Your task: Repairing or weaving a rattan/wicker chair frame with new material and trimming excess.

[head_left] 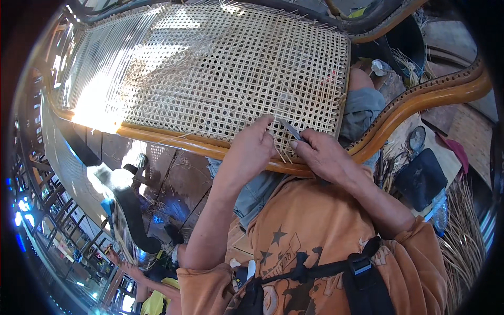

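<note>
A woven cane panel [236,68], with an open pattern of small holes, is stretched within a curved brown wooden frame [173,140] across my lap. My left hand [253,146] rests on the near part of the weave, its index fingertip on the cane and the other fingers curled in; whatever they pinch is hidden. My right hand [321,155] is closed around a small narrow-bladed knife [290,129], whose tip points up and left toward my left fingertips. Loose cane ends [283,155] stick out between my hands over the near rail.
At right, the frame's curved arm [420,102] sweeps outward, lined with holes. Long loose cane strands [462,231] lie at lower right, near a dark flat piece [421,178]. Another caned piece with a dark frame [128,215] stands at left. A co-worker's arm [136,273] shows at lower left.
</note>
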A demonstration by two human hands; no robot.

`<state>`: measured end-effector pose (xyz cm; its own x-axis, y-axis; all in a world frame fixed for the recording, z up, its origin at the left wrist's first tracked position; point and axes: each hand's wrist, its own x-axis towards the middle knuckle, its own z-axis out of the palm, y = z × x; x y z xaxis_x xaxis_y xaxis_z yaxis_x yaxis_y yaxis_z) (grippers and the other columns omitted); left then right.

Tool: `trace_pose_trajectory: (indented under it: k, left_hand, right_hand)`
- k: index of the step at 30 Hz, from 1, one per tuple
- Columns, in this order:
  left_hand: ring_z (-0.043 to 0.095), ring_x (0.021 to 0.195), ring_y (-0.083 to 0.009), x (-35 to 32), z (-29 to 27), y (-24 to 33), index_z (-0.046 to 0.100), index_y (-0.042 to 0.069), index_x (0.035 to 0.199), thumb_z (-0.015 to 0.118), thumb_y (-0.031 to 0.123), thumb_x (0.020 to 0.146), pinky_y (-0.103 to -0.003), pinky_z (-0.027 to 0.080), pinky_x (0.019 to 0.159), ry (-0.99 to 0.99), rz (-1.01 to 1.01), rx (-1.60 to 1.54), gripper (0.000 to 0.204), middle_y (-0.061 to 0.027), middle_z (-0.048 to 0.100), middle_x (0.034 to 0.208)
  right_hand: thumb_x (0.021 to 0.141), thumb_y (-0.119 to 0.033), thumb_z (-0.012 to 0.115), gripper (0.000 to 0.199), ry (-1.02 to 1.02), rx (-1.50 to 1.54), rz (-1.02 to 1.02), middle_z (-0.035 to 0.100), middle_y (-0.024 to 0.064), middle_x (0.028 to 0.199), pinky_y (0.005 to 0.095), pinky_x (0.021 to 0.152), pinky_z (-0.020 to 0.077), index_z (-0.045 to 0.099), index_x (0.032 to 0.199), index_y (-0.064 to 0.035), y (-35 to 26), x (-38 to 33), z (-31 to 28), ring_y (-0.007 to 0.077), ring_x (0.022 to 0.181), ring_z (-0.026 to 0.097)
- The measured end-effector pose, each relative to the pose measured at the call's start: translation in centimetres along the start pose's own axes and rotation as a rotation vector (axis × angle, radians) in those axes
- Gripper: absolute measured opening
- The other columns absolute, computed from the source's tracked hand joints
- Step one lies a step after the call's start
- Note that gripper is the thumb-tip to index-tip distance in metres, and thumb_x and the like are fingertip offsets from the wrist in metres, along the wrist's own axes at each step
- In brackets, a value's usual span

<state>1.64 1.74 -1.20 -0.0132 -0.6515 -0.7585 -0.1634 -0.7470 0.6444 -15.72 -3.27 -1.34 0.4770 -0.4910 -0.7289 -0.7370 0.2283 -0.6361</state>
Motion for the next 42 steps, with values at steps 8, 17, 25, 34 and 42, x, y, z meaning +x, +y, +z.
trace_pose_trajectory:
  k: [8, 17, 25, 34, 42]
  left_hand:
    - [0.049, 0.050, -0.0102, -0.3, -0.2, 0.8, 0.039, -0.002, 0.131, 0.037, 0.008, 0.089, -0.024, 0.041, 0.047, -0.045, -0.076, -0.070, 0.044, -0.0048, 0.054, 0.065]
    - [0.038, 0.041, -0.0052, 0.4, -1.9, 0.2, 0.041, 0.001, 0.131, 0.038, 0.007, 0.085, -0.019, 0.032, 0.038, -0.162, -0.153, -0.287, 0.047, -0.0001, 0.050, 0.059]
    - [0.042, 0.045, -0.0068, 0.0, 0.4, 2.2, 0.042, 0.001, 0.131, 0.039, 0.011, 0.087, -0.021, 0.036, 0.042, 0.036, 0.012, 0.017, 0.045, 0.0001, 0.050, 0.060]
    - [0.064, 0.082, -0.0334, 6.1, 4.8, 3.9, 0.044, -0.007, 0.125, 0.042, 0.011, 0.082, -0.038, 0.050, 0.075, -0.093, 0.169, 0.221, 0.048, -0.0299, 0.060, 0.099]
    - [0.047, 0.050, -0.0089, 7.1, 5.4, 4.4, 0.037, 0.000, 0.135, 0.039, 0.010, 0.088, -0.023, 0.041, 0.046, -0.126, 0.133, 0.191, 0.048, -0.0030, 0.053, 0.065]
  right_hand:
    - [0.089, -0.026, 0.047, 0.035, 0.035, 0.043, 0.010, 0.059, 0.0281, 0.076, 0.0468, 0.069, 0.0468, 0.054, 0.089, 0.0086, -1.1, 0.0, 2.0, 0.0420, 0.077, 0.061]
    - [0.090, -0.023, 0.049, 0.029, 0.125, -0.027, -0.033, 0.058, 0.0259, 0.073, 0.0458, 0.063, 0.0455, 0.052, 0.090, 0.0064, -1.1, -0.1, 3.5, 0.0402, 0.071, 0.059]
    - [0.088, -0.029, 0.053, 0.033, 0.122, 0.095, -0.025, 0.060, 0.0210, 0.074, 0.0408, 0.064, 0.0462, 0.055, 0.090, 0.0040, 1.1, -1.9, -0.2, 0.0329, 0.068, 0.060]
    - [0.089, -0.031, 0.050, 0.037, 0.296, 0.211, 0.024, 0.061, 0.0194, 0.075, 0.0370, 0.068, 0.0460, 0.058, 0.089, 0.0054, 4.1, -1.6, -3.5, 0.0257, 0.071, 0.060]
    - [0.088, -0.032, 0.050, 0.039, 0.313, 0.225, 0.045, 0.060, 0.0252, 0.079, 0.0410, 0.071, 0.0461, 0.058, 0.091, 0.0060, 5.4, 0.5, -3.9, 0.0356, 0.076, 0.061]
